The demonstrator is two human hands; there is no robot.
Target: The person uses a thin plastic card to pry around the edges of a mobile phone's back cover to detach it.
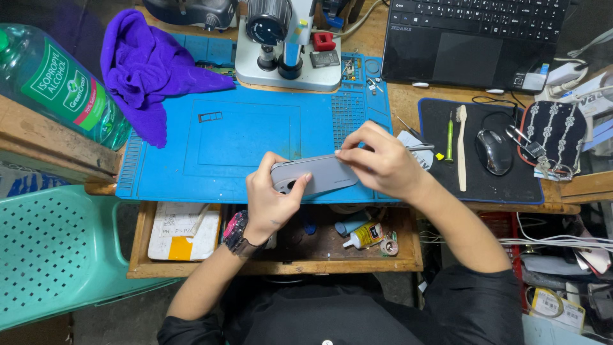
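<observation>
We hold a grey phone [317, 174] in both hands, just above the front edge of the blue mat [249, 137] on the bench [408, 102]. The phone lies flat with its back up. Its long side runs left to right, and the round camera end points to our left. Our left hand [271, 201] grips that camera end, thumb on the back. Our right hand [381, 160] is curled over the other end, fingers pinching the top edge. A thin metal tool [420, 147] sticks out from the right hand, but we cannot tell how it is held. A purple cloth [150, 67] lies at the mat's far left corner. A microscope [287, 41] stands behind the mat.
</observation>
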